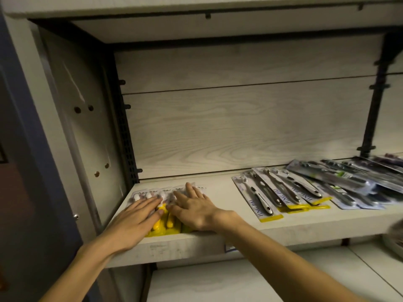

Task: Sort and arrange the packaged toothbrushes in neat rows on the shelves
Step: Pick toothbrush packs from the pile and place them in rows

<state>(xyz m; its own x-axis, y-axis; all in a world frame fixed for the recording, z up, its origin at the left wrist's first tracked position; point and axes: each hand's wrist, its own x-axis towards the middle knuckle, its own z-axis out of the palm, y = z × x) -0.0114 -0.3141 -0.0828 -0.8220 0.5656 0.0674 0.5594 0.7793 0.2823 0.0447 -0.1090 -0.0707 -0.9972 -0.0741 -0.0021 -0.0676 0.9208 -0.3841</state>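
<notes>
Packaged toothbrushes with yellow handles (166,223) lie flat at the left end of the pale wooden shelf (218,240). My left hand (135,221) rests on their left part with straight fingers. My right hand (194,208) lies flat on their right part, fingers spread toward the back. Further right, a fanned row of black-and-silver toothbrush packs with yellow card ends (281,195) lies on the same shelf. Beyond it, darker grey packs (349,179) overlap toward the right edge.
The shelf has a side panel (82,118) on the left, a wood-grain back wall (239,127) and another shelf board (196,25) above. A black upright bracket (375,105) stands at the back right. A lower shelf (261,277) shows below.
</notes>
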